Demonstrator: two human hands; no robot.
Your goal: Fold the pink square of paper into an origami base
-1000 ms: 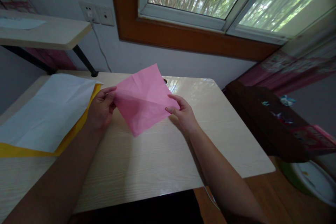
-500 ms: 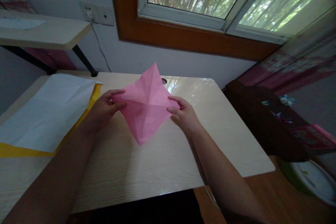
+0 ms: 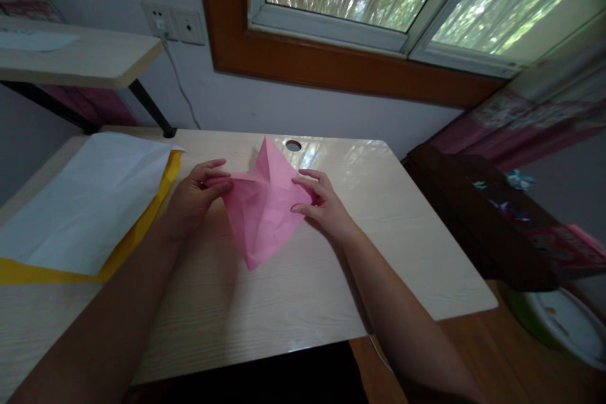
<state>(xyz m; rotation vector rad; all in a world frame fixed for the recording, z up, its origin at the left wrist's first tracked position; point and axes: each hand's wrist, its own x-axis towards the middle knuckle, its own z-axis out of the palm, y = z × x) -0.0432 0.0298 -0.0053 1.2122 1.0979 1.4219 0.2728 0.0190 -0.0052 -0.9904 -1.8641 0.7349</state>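
A creased sheet of pink paper (image 3: 265,202) is held between my hands just over the desk (image 3: 284,303). Its left corner is pinched between the thumb and fingers of my left hand (image 3: 196,192). At the right corner, my right hand (image 3: 322,202) grips it, thumb in front and fingers spread along the edge. The far corner stands up in a ridge and the near corner points down toward me. Fold lines cross at the sheet's middle, and it bends inward there.
White paper (image 3: 95,196) lies over a yellow sheet (image 3: 142,227) on the desk's left. A raised shelf (image 3: 95,60) stands at the back left. Behind the pink paper is a round cable hole (image 3: 293,146). A basin (image 3: 563,328) rests low at the right.
The pink paper has gone from nearly flat to bent inward, its far corner now lower. My hands have come slightly closer together, and the cable hole is uncovered.
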